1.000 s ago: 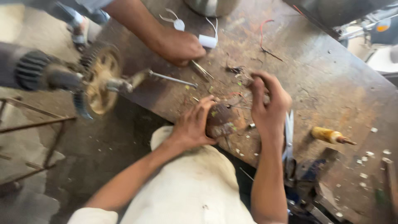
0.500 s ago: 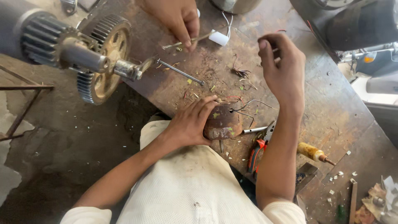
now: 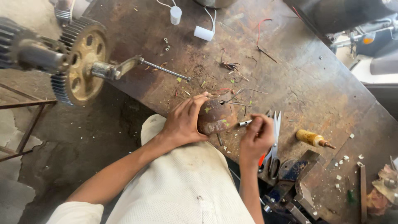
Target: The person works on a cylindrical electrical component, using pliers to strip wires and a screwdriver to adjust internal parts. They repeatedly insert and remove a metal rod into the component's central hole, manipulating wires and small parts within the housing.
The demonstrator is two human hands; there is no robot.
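Left hand [image 3: 184, 122] grips rusty motor [image 3: 215, 117] on workbench [image 3: 290, 83].

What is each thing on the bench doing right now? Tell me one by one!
left hand: wrapped around the rusty motor part
rusty motor part: held at the bench edge, wires sticking out
right hand: pinching a small metal tool
small metal tool: tip pointed at the motor part
scissors: lying on the bench, blades nearly closed
yellow-handled tool: lying untouched
big gear: mounted on its shaft

Soft, even daylight, faint shadows, sharp centre, wide-angle stretching toward the edges.
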